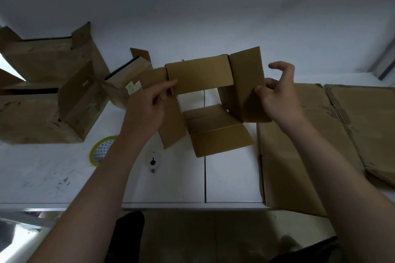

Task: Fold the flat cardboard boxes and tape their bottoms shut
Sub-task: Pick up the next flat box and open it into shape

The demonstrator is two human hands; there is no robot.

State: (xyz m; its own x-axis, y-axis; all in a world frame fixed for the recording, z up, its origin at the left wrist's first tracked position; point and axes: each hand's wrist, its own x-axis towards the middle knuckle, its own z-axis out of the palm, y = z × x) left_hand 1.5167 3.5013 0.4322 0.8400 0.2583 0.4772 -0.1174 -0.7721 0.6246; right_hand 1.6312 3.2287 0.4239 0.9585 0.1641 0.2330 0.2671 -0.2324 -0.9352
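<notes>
Both forearms reach up from the bottom edge to a small cardboard box [198, 74], held between the two hands above the white table [230, 177]. It is squared open into a tube, so the table's seam shows through it; whether it touches the tabletop I cannot tell. Its long side runs left to right across the view, and its end flaps splay outward toward the camera, none folded in yet.

The left hand [146, 108] pinches the box's left wall where the left flap [172, 128] hinges. The right hand [280, 100] pinches the outer edge of the right flap [245, 83] between thumb and lower fingers, forefinger lifted free. The near flap [220, 134] lies low between the wrists, about equally close to either hand (so either could tuck it, I judge).

Further out, a yellow-rimmed tape roll [100, 149] lies on the table to the left, nearer the left hand. Near it is a small white object [152, 161] that I cannot identify. At the right lies a stack of flat cardboard sheets [310, 145]; at the left stand folded boxes [32, 117].
</notes>
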